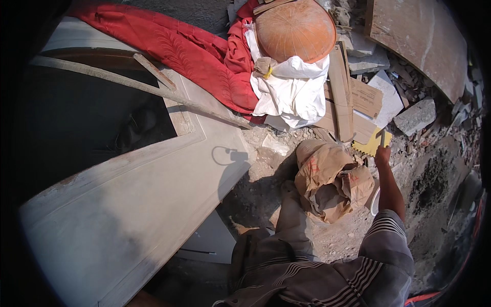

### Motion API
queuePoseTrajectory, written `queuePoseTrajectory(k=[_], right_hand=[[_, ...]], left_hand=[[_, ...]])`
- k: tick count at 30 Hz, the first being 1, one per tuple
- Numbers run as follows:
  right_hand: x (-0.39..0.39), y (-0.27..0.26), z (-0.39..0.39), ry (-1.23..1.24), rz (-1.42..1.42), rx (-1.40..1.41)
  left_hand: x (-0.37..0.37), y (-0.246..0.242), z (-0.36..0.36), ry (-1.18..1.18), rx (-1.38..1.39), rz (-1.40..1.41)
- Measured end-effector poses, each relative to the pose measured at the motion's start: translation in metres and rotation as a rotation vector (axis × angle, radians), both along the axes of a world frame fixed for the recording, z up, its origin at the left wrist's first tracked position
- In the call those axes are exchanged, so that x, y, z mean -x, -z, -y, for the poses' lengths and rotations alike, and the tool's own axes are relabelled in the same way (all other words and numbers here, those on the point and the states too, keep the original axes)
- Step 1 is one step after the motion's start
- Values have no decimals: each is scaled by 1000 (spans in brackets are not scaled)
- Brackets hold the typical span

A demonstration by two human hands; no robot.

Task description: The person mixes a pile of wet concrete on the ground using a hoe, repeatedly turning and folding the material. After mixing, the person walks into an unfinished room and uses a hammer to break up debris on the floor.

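Note:
My right hand [383, 155] reaches out at the right and is closed around a narrow grey tool [382, 139] with an angled top; its exact kind is unclear. Behind the tool lies a yellow notched plate [369, 144], like a tile adhesive spreader, beside the cardboard. Whether the tool and plate are joined cannot be told. Left of my forearm stands a crumpled brown paper sack [320, 172], its torn mouth open. A white round rim [375, 202] shows partly between sack and forearm. My left hand is out of view.
A pale panel with a frame-like edge [153, 188] spans the left, beside a dark opening. A wooden strip [115, 82] crosses it. Red cloth [191, 50], white cloth [293, 92] and an orange basin [295, 28] lie ahead. Cardboard [364, 98], rubble [416, 115] and a board [425, 42] are at right.

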State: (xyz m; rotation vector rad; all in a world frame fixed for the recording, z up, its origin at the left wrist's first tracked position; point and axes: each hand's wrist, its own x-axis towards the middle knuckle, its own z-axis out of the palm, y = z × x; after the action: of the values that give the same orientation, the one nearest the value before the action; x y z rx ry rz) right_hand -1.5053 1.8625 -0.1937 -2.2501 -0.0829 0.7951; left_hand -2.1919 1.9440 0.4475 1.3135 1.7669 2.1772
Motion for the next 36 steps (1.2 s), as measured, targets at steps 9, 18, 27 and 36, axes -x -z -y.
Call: queuePoseTrajectory(k=[9,18,27,36], right_hand=[[152,-221,-30,-481,-450,62],[250,-240,-52,-2299,404,-342],[359,-245,-39,-2711,426,-228],[466,-295,-20,-2258,326,432]], left_hand=[[37,1,47,-98,-32,295],[29,-10,49,-40,-66,67],[36,-22,61,121,144,27],[184,123,228,418,775,432]])
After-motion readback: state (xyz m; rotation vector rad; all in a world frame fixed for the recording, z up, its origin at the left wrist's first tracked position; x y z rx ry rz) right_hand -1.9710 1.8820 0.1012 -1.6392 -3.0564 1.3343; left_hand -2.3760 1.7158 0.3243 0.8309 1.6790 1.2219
